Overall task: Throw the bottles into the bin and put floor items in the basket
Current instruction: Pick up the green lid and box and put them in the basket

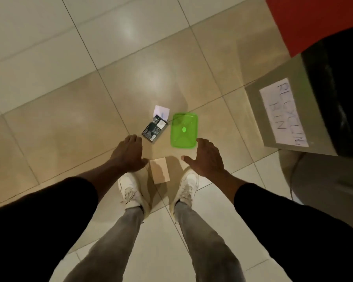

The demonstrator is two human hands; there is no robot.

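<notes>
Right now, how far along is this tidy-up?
Done: no bottles lie on the visible floor, though I cannot see inside the recycling bin. In hand: nothing; the left hand and right hand are open above the floor. Left: the green lid, dark box, white paper and tan box lie on the tiles. No basket is in view.

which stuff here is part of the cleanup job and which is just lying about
Part of the job:
- green plastic lid on the floor
- dark box on the floor
- white paper behind the dark box
- tan cardboard box between the shoes
- recycling bin, lined with a black bag
- left hand and right hand, both empty

Not part of it:
- red surface, top right
- white shoes
</notes>
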